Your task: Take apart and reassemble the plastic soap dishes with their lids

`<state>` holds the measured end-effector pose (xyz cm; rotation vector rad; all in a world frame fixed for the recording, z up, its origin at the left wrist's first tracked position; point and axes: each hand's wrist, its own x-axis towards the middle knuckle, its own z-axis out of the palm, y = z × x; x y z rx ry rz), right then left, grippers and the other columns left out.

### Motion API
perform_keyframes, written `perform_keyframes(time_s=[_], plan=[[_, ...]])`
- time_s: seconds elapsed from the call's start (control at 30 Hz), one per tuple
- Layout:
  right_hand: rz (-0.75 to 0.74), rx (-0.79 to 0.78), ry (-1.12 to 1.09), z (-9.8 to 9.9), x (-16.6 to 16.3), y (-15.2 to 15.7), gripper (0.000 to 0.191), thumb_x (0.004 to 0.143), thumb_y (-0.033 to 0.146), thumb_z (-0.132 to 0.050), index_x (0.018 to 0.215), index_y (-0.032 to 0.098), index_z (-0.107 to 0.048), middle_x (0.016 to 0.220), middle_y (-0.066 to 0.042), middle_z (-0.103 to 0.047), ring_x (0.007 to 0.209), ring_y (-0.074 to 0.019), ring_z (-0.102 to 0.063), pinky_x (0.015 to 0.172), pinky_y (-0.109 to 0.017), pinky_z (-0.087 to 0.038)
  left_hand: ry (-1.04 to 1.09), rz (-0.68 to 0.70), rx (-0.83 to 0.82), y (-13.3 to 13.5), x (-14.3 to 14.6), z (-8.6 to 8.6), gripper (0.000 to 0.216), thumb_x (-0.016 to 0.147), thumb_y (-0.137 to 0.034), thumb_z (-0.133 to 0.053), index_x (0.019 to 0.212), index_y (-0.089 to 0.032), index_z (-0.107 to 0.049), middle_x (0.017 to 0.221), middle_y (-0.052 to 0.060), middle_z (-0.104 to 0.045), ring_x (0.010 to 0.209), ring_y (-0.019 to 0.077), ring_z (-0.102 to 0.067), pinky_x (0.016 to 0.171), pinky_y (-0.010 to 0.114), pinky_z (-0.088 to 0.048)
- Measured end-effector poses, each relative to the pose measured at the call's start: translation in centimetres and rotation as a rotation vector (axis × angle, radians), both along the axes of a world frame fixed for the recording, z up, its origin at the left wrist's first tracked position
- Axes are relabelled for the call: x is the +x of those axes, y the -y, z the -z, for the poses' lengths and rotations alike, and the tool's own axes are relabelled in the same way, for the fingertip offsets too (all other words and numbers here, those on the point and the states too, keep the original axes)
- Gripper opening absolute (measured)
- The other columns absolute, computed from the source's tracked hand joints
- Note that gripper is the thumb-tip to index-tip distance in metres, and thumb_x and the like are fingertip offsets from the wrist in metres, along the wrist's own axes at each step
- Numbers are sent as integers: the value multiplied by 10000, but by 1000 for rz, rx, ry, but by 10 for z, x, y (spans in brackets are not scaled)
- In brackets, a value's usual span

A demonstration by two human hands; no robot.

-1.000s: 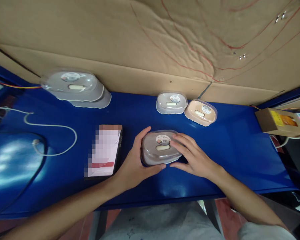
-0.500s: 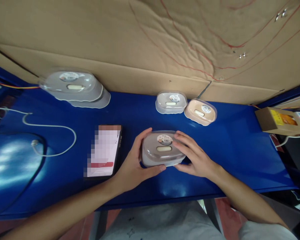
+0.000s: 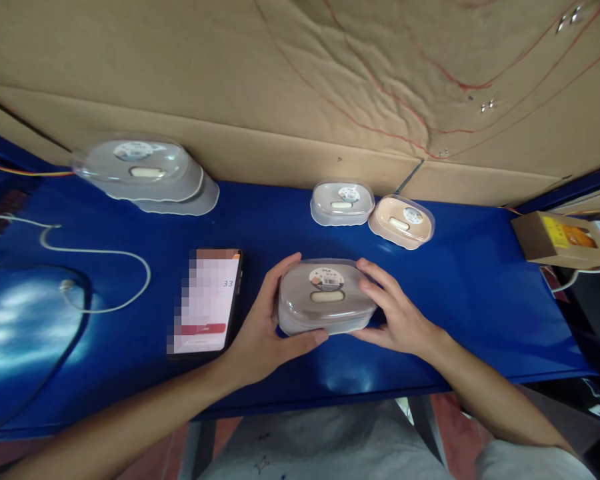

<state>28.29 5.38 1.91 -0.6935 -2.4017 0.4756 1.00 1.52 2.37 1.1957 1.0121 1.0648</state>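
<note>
A grey oval soap box (image 3: 325, 297) with a clear lid and a round label sits low over the blue table (image 3: 470, 293), near its front edge. My left hand (image 3: 263, 330) grips its left end, thumb along the front and fingers round the back. My right hand (image 3: 397, 313) grips its right end the same way. I cannot tell whether the box rests on the table or is lifted slightly.
A phone (image 3: 207, 300) lies left of my left hand. Two smaller soap boxes, one grey (image 3: 341, 202) and one peach (image 3: 401, 223), stand at the back. A larger grey lidded box (image 3: 140, 170) is back left, a white cable (image 3: 95, 267) left, a cardboard carton (image 3: 555, 240) right.
The right hand slid from the lid's top to the box's right end. The box now looks slightly larger and more level in both hands.
</note>
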Motion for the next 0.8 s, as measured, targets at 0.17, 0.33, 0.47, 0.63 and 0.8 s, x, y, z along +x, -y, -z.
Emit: perform_keyframes(time_s=[0.17, 0.33, 0.47, 0.63, 0.8], plan=[[-51, 48, -163, -2, 1, 0, 905, 931, 193, -756, 1677, 230, -245, 1659, -158, -395, 1541, -355, -397, 1227, -573, -446, 170, 80, -101, -3, -4, 0, 898, 785, -477, -896, 1550, -397, -432, 1423, 58, -630, 1281, 319, -636, 1081, 455, -535], [-30, 58, -221, 1, 2, 0, 793, 944, 128, -718, 1639, 231, -350, 1562, -159, -523, 1471, -338, -501, 1157, -556, -529, 244, 110, -190, -6, -3, 2, 879, 773, -484, -906, 1532, -382, -476, 1465, 64, -612, 1336, 326, -592, 1134, 462, -477], [-13, 79, -215, 3, 3, 0, 751, 966, 135, -686, 1631, 253, -357, 1532, -145, -554, 1461, -330, -516, 1130, -566, -554, 314, 119, -261, -4, -2, 1, 961, 730, -464, -942, 1554, -429, -448, 1493, 41, -596, 1367, 325, -569, 1161, 460, -447], [30, 115, -145, 6, 6, 1, 680, 997, 172, -640, 1594, 348, -368, 1481, -90, -609, 1477, -321, -506, 1120, -599, -562, 535, 92, -515, -7, -3, -4, 708, 851, -715, -724, 1456, -377, -580, 1472, 49, -636, 1389, 362, -571, 1091, 500, -527], [18, 103, -117, 12, 7, 0, 638, 954, 148, -681, 1501, 370, -438, 1481, -56, -617, 1479, -320, -506, 1147, -610, -535, 583, 69, -635, -12, -1, -7, 531, 874, -623, -732, 1303, -313, -691, 1326, 53, -731, 1300, 359, -643, 966, 465, -607]])
